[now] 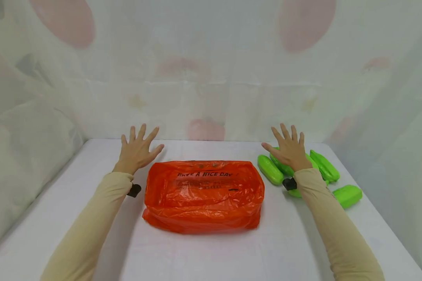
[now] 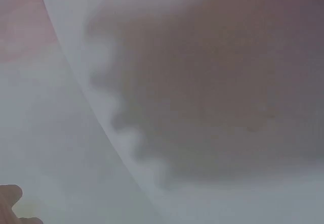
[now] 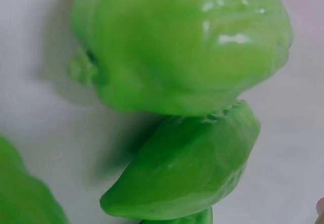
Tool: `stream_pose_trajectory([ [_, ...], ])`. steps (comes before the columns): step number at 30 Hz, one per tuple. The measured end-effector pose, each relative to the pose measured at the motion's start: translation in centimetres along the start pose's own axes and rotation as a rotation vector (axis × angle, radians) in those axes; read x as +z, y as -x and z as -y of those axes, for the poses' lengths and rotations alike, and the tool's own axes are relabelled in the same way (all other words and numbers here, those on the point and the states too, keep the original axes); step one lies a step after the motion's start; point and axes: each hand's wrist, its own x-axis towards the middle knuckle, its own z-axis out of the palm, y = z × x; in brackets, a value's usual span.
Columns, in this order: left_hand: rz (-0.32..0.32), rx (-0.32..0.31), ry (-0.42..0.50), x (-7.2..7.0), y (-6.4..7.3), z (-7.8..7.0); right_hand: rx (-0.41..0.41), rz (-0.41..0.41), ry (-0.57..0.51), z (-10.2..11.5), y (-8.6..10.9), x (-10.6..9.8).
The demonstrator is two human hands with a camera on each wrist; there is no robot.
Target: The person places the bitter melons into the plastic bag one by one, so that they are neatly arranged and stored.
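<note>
My left hand (image 1: 136,151) is held with fingers spread at the back left of the table, left of a red plastic bag (image 1: 202,218). The bag's wide mouth faces up and black print shows inside. My right hand (image 1: 289,151), fingers spread as well, overlaps a group of shiny green vegetables in the head view. Among them are a smooth oblong one (image 1: 270,170), a ridged pointed one (image 1: 324,166) and a blocky one (image 1: 348,196). A rounded green vegetable with a stub stem (image 3: 182,47) and a tapered one (image 3: 187,168) fill the right wrist view. Both hands hold nothing.
The white-covered table (image 1: 197,257) ends at a pale spotted cloth (image 1: 232,105) hanging behind it. More cloth (image 1: 24,125) hangs at the left side. A broad blurred shadow (image 2: 202,97) lies across the left wrist view.
</note>
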Motion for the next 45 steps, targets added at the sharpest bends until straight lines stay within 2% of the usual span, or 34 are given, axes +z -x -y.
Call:
stream_pose_trajectory([
  [14,-0.054,0.022,0.001,-0.5,1.2,0.0,-0.024,-0.027,0.000,0.5,0.9,-0.2],
  [22,-0.061,0.017,0.055,-0.8,2.3,0.6,-0.039,-0.047,-0.046,1.1,1.6,0.2],
  [28,-0.101,0.006,0.086,-0.6,3.4,0.8,-0.051,-0.063,-0.065,1.4,2.3,0.1],
  [39,-0.107,0.003,0.075,-0.8,4.9,0.2,-0.045,-0.046,-0.100,1.8,4.0,0.5],
  [45,-0.143,0.018,0.086,-1.1,5.6,-0.2,-0.075,-0.059,-0.119,2.2,4.7,0.9],
])
